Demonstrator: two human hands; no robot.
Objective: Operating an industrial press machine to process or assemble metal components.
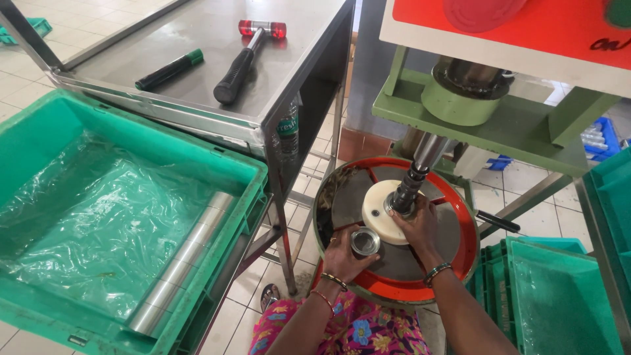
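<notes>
The left hand (343, 258) has its fingers wrapped around a small metal cup (365, 241), open mouth up, sitting on the round red-rimmed machine plate (460, 263) near its front edge, just beside the cream plastic disc (380, 209) at the plate's middle. The right hand (417, 223) is pressed over the disc's far side, fingers curled at the base of the steel shaft (420, 172) that comes down from the green frame (519, 125); whether it really grips the shaft is hard to tell.

The cup looks like thin, stiff, shiny metal, so probably light but slick, and easy to dent if squeezed. Holding it by the side wall below the rim looks like the safe bet.

A row of the same cups (184, 263), stacked end to end, lies along the right wall of the big green crate (39, 125), on clear plastic lining. A clear bottle (287, 131) with a green label hangs at the steel table's (309, 46) front right corner. On the table: a mallet (246, 56) with red faces and a green-capped marker (169, 70).
</notes>
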